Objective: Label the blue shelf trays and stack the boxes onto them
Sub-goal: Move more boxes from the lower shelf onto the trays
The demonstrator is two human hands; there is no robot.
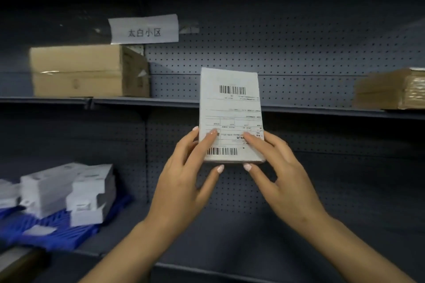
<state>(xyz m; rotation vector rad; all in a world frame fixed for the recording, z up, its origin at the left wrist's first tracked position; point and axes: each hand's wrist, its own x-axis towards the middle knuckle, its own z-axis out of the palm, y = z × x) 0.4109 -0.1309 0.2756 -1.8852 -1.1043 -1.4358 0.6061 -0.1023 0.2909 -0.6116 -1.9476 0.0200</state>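
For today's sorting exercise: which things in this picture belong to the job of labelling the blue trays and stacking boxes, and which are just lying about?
Job:
white labelled box, held by left hand and right hand
blue tray
stacked white boxes

Lying about:
brown carton
brown parcel
paper sign

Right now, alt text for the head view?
Both hands, left hand and right hand, hold a small white box with a barcode label upright before a grey pegboard shelf. Lower left, white boxes sit on a blue tray; cardboard boxes rest above.
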